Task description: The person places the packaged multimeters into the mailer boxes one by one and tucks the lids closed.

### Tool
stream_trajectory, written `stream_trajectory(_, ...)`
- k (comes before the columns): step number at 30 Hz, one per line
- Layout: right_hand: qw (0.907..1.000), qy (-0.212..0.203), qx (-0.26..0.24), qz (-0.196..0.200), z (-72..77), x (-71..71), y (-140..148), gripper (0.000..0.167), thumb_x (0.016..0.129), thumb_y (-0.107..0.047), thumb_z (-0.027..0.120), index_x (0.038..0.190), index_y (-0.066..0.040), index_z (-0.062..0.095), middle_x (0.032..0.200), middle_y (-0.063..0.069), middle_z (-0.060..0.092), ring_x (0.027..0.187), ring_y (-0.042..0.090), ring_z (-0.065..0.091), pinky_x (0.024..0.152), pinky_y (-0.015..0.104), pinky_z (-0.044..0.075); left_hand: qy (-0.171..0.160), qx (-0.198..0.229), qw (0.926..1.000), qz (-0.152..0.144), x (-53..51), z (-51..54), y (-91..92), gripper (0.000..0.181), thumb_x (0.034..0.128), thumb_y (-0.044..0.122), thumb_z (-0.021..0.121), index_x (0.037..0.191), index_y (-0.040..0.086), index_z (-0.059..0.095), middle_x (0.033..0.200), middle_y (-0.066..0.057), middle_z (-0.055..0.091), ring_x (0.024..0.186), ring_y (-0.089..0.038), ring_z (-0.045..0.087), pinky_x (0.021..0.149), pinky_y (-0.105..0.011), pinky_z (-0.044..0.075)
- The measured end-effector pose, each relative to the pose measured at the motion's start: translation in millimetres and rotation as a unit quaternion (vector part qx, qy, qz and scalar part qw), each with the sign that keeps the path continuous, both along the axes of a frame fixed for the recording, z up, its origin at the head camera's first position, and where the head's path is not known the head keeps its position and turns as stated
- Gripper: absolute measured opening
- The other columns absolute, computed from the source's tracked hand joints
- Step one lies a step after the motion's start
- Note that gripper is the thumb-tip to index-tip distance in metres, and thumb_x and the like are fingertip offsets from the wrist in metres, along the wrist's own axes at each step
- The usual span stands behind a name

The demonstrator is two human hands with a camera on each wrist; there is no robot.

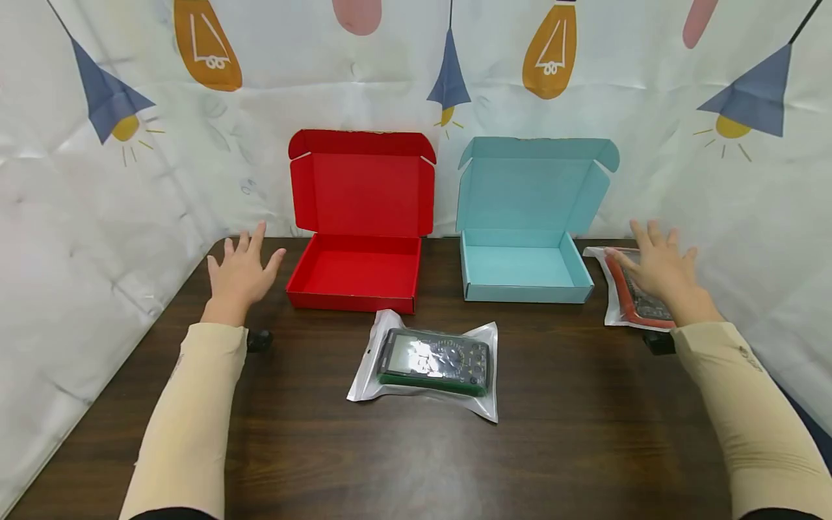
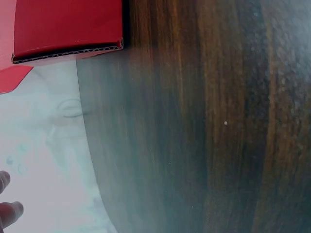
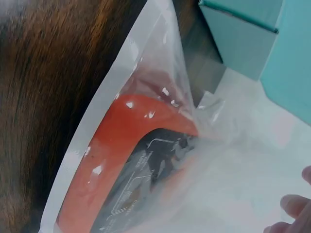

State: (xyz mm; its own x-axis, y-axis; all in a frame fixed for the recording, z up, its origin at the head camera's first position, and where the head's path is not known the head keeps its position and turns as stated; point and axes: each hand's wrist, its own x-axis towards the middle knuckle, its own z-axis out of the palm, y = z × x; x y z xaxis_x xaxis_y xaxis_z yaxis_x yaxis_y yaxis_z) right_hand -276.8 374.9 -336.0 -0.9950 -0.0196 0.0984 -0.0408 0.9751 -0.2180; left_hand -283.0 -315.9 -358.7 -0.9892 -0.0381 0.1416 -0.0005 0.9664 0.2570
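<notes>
The bagged orange meter (image 1: 643,300) lies on the surface's (image 1: 559,433) right, long axis slanting front to back — beneath the nearer right hand (image 1: 663,267), spread and empty; the left hand (image 1: 240,274), likewise — well apart.

Head view high, wrist views close.

Cannot read the tiny markings on the green-and-black device (image 1: 437,361) or the blurred print on the orange device (image 3: 138,179), partly hidden by the right hand (image 1: 661,269) in the head view.
</notes>
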Motion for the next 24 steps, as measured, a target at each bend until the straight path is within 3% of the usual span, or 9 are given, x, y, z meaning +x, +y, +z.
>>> stream_trajectory(5,0.9998,0.009,0.003,0.016,4.5,3.7,-7.8,0.093,0.102,-0.069,0.033,0.164,-0.006,0.005,0.163,0.036,0.007,0.145,0.062,-0.001,0.104,0.083,0.002,0.004,-0.006,1.0000,-0.005,-0.7,2.9,2.4,0.080,0.1052,0.060,0.028,0.166,0.016,-0.002,0.158,-0.036,0.026,0.140,-0.062,0.023,0.110,-0.078,0.013)
stream_trajectory(9,0.9995,0.008,0.000,0.032,8.8,8.8,-18.1,0.089,0.103,-0.067,0.035,0.164,-0.006,0.012,0.159,0.038,0.020,0.140,0.063,0.019,0.104,0.079,0.018,0.017,-0.018,0.9996,-0.012,-1.2,3.2,2.8,0.078,0.1059,0.056,0.032,0.166,0.016,0.003,0.155,-0.035,0.032,0.138,-0.061,0.030,0.108,-0.077,0.022)
stream_trajectory(11,0.9992,0.008,0.002,0.039,11.8,12.7,-24.7,0.088,0.103,-0.067,0.035,0.164,-0.007,0.015,0.154,0.039,0.029,0.131,0.063,0.035,0.097,0.075,0.033,0.026,-0.020,0.9993,-0.016,-1.5,2.2,2.0,0.077,0.1060,0.054,0.034,0.166,0.016,0.006,0.154,-0.035,0.034,0.137,-0.061,0.032,0.105,-0.076,0.027)
stream_trajectory(14,0.9987,0.005,0.001,0.051,15.9,17.6,-35.1,0.085,0.104,-0.066,0.036,0.164,-0.009,0.018,0.150,0.040,0.037,0.123,0.062,0.045,0.085,0.070,0.043,0.033,-0.021,0.9990,-0.019,-0.8,0.2,1.1,0.075,0.1063,0.053,0.035,0.166,0.016,0.008,0.151,-0.037,0.037,0.135,-0.060,0.037,0.100,-0.075,0.035)
stream_trajectory(17,0.9981,0.009,-0.002,0.061,16.8,20.2,-43.9,0.082,0.104,-0.065,0.036,0.164,-0.011,0.021,0.144,0.039,0.045,0.122,0.060,0.048,0.084,0.070,0.044,0.034,-0.012,0.9991,-0.020,0.3,-1.8,1.9,0.074,0.1067,0.052,0.035,0.166,0.016,0.009,0.148,-0.040,0.039,0.131,-0.058,0.042,0.097,-0.073,0.039)
stream_trajectory(21,0.9963,0.032,-0.013,0.078,17.5,23.2,-54.9,0.079,0.105,-0.063,0.039,0.162,-0.010,0.028,0.115,0.033,0.063,0.107,0.054,0.059,0.081,0.067,0.047,0.034,0.009,0.9992,-0.021,1.2,-2.0,4.4,0.072,0.1074,0.050,0.035,0.166,0.015,0.013,0.147,-0.039,0.041,0.127,-0.056,0.048,0.097,-0.071,0.041)
stream_trajectory(24,0.9945,0.041,-0.015,0.095,19.6,25.4,-63.8,0.077,0.105,-0.060,0.042,0.161,-0.009,0.030,0.121,0.030,0.064,0.103,0.050,0.062,0.075,0.061,0.049,0.038,0.025,0.9988,-0.020,1.2,-0.6,6.6,0.071,0.1074,0.052,0.033,0.165,0.014,0.017,0.148,-0.036,0.043,0.126,-0.056,0.049,0.097,-0.070,0.042)
